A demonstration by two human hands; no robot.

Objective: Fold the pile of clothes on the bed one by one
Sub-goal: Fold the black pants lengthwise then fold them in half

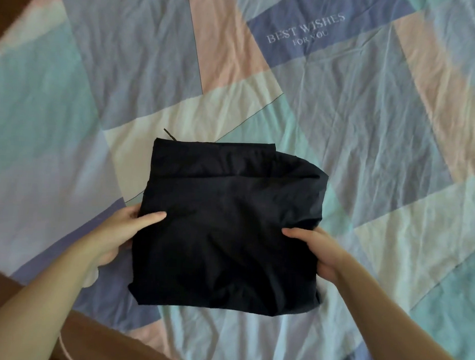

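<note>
A black garment (pixel 229 222), folded into a rough rectangle, is in the middle of the view over the bed. A thin dark cord pokes out at its top left corner. My left hand (pixel 121 232) grips its left edge, thumb on top and fingers underneath. On the opposite edge, my right hand (pixel 318 252) holds it the same way, thumb lying across the cloth. Whether the garment rests on the sheet or is lifted a little, I cannot tell. No other clothes show in this view.
The bed is covered by a wrinkled sheet (pixel 367 130) in pastel blue, pink, teal and white patches, printed "BEST WISHES FOR YOU" at the top. A brown surface (pixel 96 342) runs along the bottom left corner, beyond the bed's near edge.
</note>
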